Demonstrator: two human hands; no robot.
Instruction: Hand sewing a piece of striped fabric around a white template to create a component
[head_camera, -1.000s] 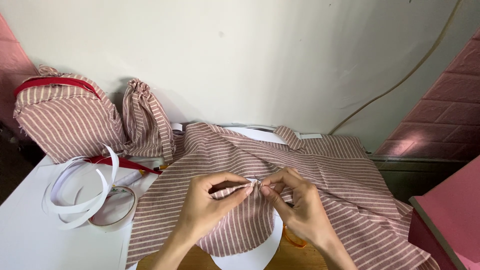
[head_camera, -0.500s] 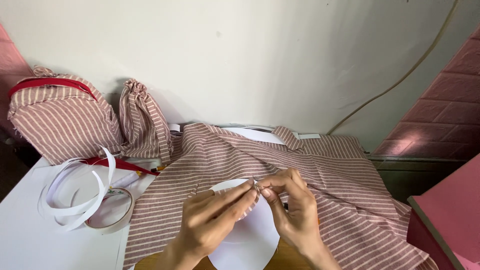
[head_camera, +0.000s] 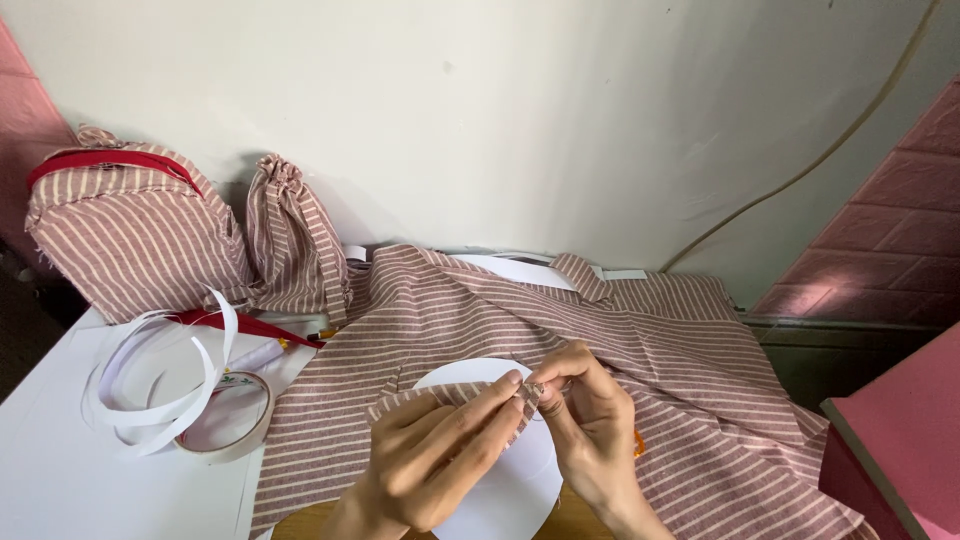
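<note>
Tiny item in right hand (head_camera: 590, 425) grip too small to ID; pink box (head_camera: 895, 440) cut off.

Striped fabric edge (head_camera: 450, 400) pulled back, more white paper circle (head_camera: 500, 480) exposed.

A white table (head_camera: 60, 470) carries everything and stands against a pale wall. Most of its right half is covered by a spread of red-and-white striped fabric (head_camera: 660, 340), rumpled into folds. At the back left, a striped backpack with a red zipper (head_camera: 135, 235) stands on the tabletop, and just beside it a striped drawstring pouch (head_camera: 295, 240) leans upright. In front of them lies a loose tangle of white paper strips (head_camera: 150, 375), overlapping a roll of clear tape (head_camera: 232, 420) that lies flat. A red strip (head_camera: 250, 325) lies between the backpack and the fabric edge.
</note>
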